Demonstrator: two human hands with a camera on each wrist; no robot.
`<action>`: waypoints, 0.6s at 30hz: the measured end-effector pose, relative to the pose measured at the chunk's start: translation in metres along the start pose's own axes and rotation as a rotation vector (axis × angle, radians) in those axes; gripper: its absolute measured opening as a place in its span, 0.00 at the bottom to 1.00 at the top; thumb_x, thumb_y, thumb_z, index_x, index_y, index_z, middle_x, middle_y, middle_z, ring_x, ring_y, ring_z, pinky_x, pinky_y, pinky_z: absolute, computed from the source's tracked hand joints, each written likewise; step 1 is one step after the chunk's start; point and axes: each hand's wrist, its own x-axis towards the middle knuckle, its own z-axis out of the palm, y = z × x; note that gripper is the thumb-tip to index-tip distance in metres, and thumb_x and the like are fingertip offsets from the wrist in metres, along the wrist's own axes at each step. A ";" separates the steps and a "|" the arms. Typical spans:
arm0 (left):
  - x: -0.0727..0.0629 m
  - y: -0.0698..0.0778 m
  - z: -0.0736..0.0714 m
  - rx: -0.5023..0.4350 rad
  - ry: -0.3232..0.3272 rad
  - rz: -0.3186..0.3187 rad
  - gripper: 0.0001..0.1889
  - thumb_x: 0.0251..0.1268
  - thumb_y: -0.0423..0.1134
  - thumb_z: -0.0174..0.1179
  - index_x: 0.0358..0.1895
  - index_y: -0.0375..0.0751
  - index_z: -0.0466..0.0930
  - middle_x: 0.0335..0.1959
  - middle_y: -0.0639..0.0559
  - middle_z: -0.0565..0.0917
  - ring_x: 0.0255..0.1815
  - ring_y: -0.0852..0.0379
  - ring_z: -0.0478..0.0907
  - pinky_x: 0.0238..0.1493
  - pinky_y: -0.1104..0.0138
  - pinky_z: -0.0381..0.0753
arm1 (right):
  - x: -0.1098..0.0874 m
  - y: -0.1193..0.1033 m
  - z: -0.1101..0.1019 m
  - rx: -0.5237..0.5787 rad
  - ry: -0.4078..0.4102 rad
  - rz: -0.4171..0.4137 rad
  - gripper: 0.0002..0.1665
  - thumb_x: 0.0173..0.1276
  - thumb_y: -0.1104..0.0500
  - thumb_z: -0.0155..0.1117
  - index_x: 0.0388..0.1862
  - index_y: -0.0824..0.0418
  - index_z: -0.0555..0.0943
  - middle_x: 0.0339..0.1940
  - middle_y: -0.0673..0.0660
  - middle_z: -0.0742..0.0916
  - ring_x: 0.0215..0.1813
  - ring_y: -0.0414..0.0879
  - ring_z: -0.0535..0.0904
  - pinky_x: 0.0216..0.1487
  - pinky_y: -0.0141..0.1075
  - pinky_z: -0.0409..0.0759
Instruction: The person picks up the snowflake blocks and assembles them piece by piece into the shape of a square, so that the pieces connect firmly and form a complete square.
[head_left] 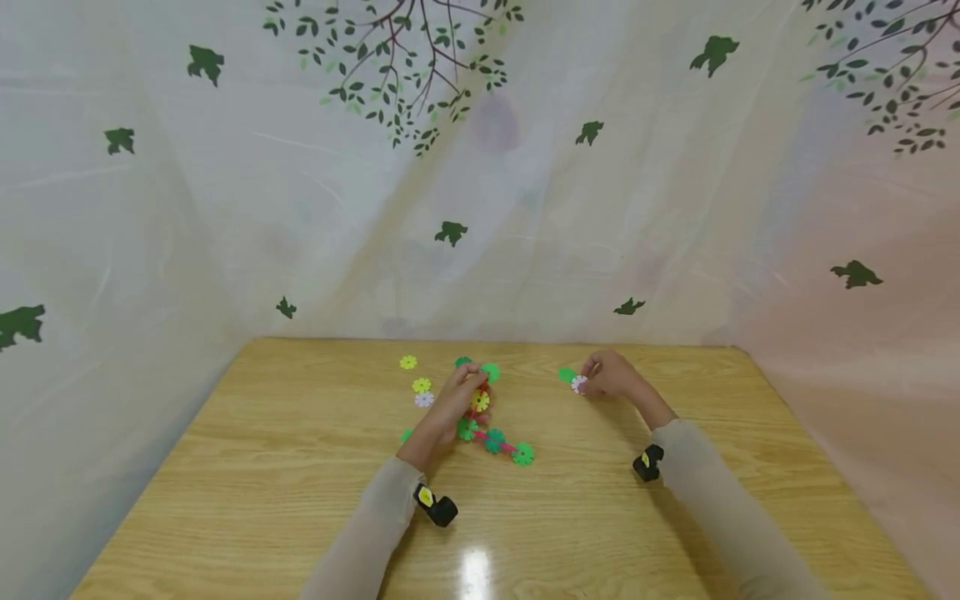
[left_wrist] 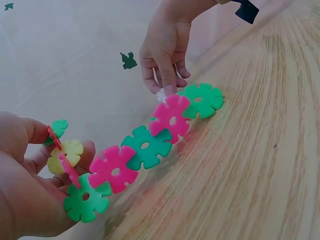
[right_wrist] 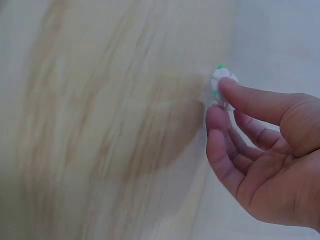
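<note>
My left hand [head_left: 447, 404] grips a chain of interlocked flower-shaped plastic discs at its upper part. The yellow disc [left_wrist: 65, 156] and a small green disc [left_wrist: 60, 128] are by the fingers. From there the chain runs down through a light green disc [left_wrist: 86, 197], a pink disc [left_wrist: 114, 169], a teal disc [left_wrist: 145, 146], another pink disc [left_wrist: 171, 119] and an end green disc [left_wrist: 201, 100]. Off to the right, my right hand [head_left: 611, 375] pinches a white flower disc [right_wrist: 222, 82] between thumb and fingers. A green disc [head_left: 566, 375] shows beside the white one; whether they are joined I cannot tell.
Left of the chain, two yellow discs [head_left: 422, 385] and a pale disc [head_left: 424, 400] lie on the wooden table [head_left: 300, 467]. Part of a green disc [head_left: 406, 435] shows beside the left forearm. A printed cloth backdrop [head_left: 360, 250] rises behind the table.
</note>
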 end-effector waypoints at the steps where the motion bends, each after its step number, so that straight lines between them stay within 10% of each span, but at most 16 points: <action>1: 0.000 0.000 -0.001 -0.003 0.000 0.004 0.10 0.82 0.44 0.49 0.53 0.42 0.71 0.35 0.49 0.75 0.26 0.58 0.75 0.26 0.71 0.81 | -0.001 -0.002 0.002 0.039 -0.004 -0.021 0.13 0.62 0.67 0.73 0.39 0.73 0.79 0.30 0.56 0.83 0.31 0.42 0.79 0.32 0.32 0.82; 10: -0.002 0.000 -0.004 -0.089 0.070 0.010 0.06 0.81 0.43 0.49 0.43 0.45 0.68 0.30 0.50 0.75 0.24 0.59 0.74 0.25 0.70 0.80 | -0.004 -0.036 0.038 0.374 -0.019 -0.273 0.12 0.66 0.69 0.70 0.41 0.77 0.79 0.33 0.58 0.87 0.35 0.39 0.85 0.42 0.39 0.90; 18: -0.003 -0.003 -0.001 -0.142 0.108 0.036 0.05 0.81 0.40 0.46 0.47 0.44 0.68 0.34 0.51 0.72 0.30 0.59 0.75 0.26 0.70 0.83 | 0.000 -0.073 0.068 0.497 0.022 -0.316 0.11 0.64 0.71 0.71 0.41 0.78 0.80 0.36 0.60 0.88 0.37 0.40 0.87 0.52 0.56 0.86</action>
